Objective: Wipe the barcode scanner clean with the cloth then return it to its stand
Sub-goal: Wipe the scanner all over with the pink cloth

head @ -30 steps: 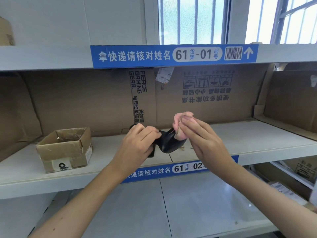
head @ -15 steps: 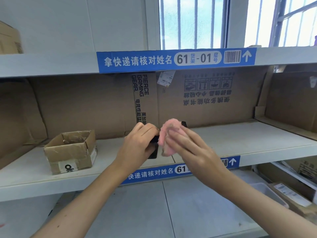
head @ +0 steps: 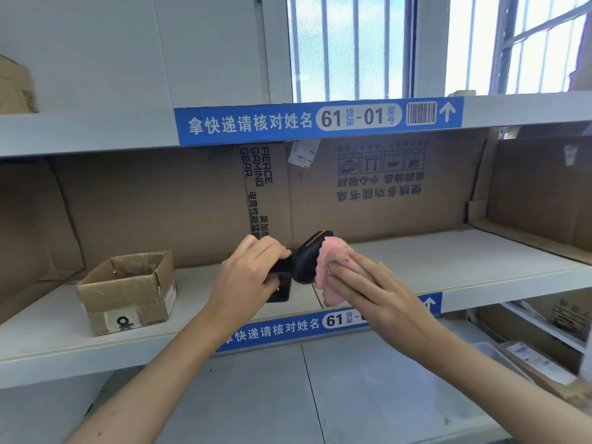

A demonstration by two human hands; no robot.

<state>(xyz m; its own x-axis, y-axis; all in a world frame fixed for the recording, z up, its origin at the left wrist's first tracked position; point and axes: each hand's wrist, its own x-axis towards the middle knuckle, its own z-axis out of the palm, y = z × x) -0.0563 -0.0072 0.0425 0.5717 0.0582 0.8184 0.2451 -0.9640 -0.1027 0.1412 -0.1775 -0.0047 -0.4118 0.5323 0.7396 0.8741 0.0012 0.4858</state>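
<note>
The black barcode scanner [head: 307, 261] is held in the air over the middle shelf, its head pointing right. My left hand [head: 248, 277] grips its handle. My right hand [head: 368, 293] presses a pink cloth [head: 326, 270] against the right side of the scanner's head. A dark object [head: 280, 291], perhaps the stand, shows below my left hand on the shelf, mostly hidden.
A small open cardboard box [head: 128, 293] stands on the white middle shelf [head: 464, 261] to the left. Flattened cardboard [head: 384, 193] lines the back and sides. Blue labels mark the shelf edges [head: 317, 120]. Packages [head: 538, 363] lie lower right.
The cloth slid from the left part of the scanner toward the right end of its head, uncovering the black body. My left hand kept its grip on the handle.
</note>
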